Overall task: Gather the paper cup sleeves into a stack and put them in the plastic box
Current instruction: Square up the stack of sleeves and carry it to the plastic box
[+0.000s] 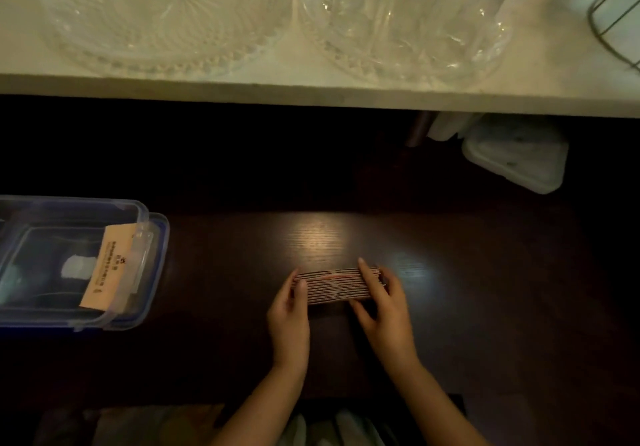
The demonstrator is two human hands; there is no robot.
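Note:
A stack of paper cup sleeves (334, 285) stands on edge on the dark wooden table, in the middle of the view. My left hand (290, 310) grips its left end and my right hand (382, 310) grips its right end, pressing the sleeves together. The clear plastic box (145, 248) with a bluish rim sits at the left edge of the table. One tan sleeve with printed text (110, 267) leans inside the box against its right wall.
A white counter (311, 89) runs across the back, carrying two clear glass dishes (166, 20) (405, 20) and a wire rack (613, 20). Below it at right, a lidded white container (516, 158) rests in shadow.

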